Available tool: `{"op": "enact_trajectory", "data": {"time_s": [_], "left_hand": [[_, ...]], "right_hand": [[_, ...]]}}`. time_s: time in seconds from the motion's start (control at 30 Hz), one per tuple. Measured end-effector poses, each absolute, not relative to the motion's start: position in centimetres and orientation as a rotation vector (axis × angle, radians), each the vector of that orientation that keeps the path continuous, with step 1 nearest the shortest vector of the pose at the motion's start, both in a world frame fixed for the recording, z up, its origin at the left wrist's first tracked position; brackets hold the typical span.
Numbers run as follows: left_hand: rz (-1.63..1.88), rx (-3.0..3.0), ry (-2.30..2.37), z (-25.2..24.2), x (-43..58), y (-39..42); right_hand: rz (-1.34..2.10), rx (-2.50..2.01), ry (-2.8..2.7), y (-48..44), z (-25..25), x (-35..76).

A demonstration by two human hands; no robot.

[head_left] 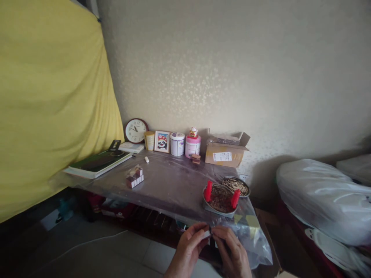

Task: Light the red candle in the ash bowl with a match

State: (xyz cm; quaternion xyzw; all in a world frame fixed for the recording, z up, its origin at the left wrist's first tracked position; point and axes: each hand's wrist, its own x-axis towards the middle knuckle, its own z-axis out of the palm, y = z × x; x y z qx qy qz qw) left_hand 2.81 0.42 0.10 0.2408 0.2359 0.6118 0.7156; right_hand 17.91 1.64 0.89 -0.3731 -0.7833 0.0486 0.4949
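At the table's near edge, my left hand [189, 247] is closed around a small matchbox [206, 234] with a white side. My right hand [232, 247] is right beside it, fingers pinched together near the box's end; what they hold is hidden. Just beyond my hands stands a round tin [219, 211] of brown, grainy material, with two red candles [208, 191] upright at its sides. A round dish [247, 193] full of loose matchsticks [234, 185] sits behind it. To the left lies a partly wrapped pack of small matchboxes [135, 179].
Along the wall stand a clock [136, 130], a framed panda picture [162, 142], a white can [177, 144], a pink can [193, 146] and an open cardboard box [223, 154]. Books [98, 164] lie at left. Plastic sheeting [257, 243] hangs over the table's corner.
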Motion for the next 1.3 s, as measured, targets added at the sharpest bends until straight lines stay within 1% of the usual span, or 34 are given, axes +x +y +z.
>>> {"op": "enact_trajectory", "data": {"time_s": [0.1,0.37,0.77,1.03,1.3], "left_hand": [[1.339,0.546,0.517,0.1,2.8,0.4],[1.344,0.539,0.488,0.3,2.9,0.1],[1.359,0.624,0.513,0.6,3.6,0.3],[1.368,0.614,0.508,0.6,3.9,0.3],[1.382,0.602,0.528,0.6,4.3,0.5]], "right_hand": [[0.085,-0.933,-1.876,1.7,0.8,18.0],[0.157,-0.917,-1.872,1.7,0.7,18.4],[0.139,-0.939,-1.825,1.4,1.4,18.6],[0.034,-0.874,-1.842,1.4,2.1,18.7],[-0.002,-0.845,-1.807,0.8,3.2,18.8]]}}
